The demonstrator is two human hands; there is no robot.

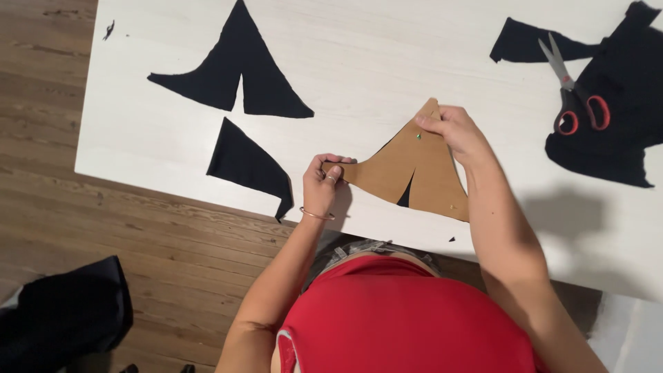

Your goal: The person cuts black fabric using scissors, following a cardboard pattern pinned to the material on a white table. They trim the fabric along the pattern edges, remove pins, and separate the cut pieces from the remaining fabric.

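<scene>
Both hands are on the brown, cardboard-like triangular pattern piece with a dart slit, which lies on the white wooden tabletop near its front edge, a sliver of black cloth showing through the slit. The left hand, a thin bangle at the wrist, is closed around the pattern's left tip, thumb over the corner; the right hand pinches the upper point with fingers curled onto it, and just below and left of that pinch sits a small green-headed pin. A second pale pin seems to sit near the lower right corner, too small to be sure. As for progress, I judge the work well along: beyond the left-hand grip lie cut pieces already, a large black fabric piece shaped like a split triangle and, nearer that hand, a smaller black curved fabric piece reaching the table edge. Off to the far side of the right-hand grip rests a pair of red-handled scissors, set down on the remaining heap of black fabric, so cloth appears left to cut. A dark bundle sits on the wooden floor, well away from the left hand. No packages, labels or signs show anywhere on the table.
</scene>
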